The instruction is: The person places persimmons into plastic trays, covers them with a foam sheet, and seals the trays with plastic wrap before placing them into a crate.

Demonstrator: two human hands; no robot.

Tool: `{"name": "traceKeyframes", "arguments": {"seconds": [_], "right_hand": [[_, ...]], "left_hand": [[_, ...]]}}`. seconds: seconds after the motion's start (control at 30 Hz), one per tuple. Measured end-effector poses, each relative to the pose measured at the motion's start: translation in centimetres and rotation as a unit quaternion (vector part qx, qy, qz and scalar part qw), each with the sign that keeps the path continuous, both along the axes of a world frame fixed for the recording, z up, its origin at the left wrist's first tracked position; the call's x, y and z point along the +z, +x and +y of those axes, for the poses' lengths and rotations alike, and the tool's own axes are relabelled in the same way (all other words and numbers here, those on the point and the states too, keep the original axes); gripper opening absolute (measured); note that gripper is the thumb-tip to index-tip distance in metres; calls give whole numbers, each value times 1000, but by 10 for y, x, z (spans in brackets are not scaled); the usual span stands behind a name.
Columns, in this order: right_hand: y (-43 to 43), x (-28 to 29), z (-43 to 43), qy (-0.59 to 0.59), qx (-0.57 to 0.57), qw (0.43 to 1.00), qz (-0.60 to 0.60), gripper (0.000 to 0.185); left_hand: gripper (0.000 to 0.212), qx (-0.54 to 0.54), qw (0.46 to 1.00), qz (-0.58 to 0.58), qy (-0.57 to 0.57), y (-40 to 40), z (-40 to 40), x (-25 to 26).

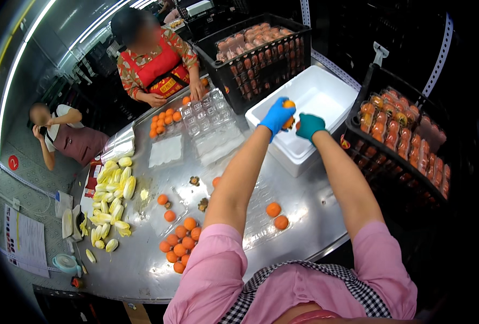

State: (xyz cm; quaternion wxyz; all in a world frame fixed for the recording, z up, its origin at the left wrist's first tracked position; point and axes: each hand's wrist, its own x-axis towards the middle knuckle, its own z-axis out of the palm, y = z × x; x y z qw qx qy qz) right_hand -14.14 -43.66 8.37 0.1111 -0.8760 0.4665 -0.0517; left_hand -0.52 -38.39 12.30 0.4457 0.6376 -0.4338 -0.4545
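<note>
My left hand (278,114), in a blue glove, grips orange persimmons (289,104) above the near side of a white foam box (320,89). My right hand (311,126), in a green glove, is curled just right of them over the same box. A small orange patch shows at its fingertips; whether it holds a fruit is unclear. Under my forearms lies a clear plastic tray (259,239), where two persimmons (277,215) sit at the right end. More persimmons (181,241) are grouped left of my left arm, partly hidden by the sleeve.
Black crates (259,69) (401,150) of packed fruit flank the box. Yellow leafy heads (111,194) cover the left of the steel table (142,251). Loose calyxes (194,180) lie mid-table. Across it, a co-worker's hand (197,90) touches clear trays (207,113). Another person (81,137) stands left.
</note>
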Motion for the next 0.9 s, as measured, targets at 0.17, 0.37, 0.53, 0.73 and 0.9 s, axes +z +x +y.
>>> {"name": "traceKeyframes", "arguments": {"seconds": [0.17,0.37,0.53,0.73,0.9], "right_hand": [[17,-38,-8,61,89,977,186,41],[-2,-47,-27,141,158,937,278,68],[17,-6,-3,116,120,949,267,54],[34,42,51,-171,135,973,-75,32],[143,54,208,113,335,898,-261,25]], "left_hand": [[49,-107,948,-300,17,7,-34,-67],[45,-244,849,-443,154,-18,-50,-84],[47,-215,841,-481,121,1,-37,-79],[33,116,922,-244,-279,87,129,5],[39,339,912,-228,-33,235,326,-31]]}}
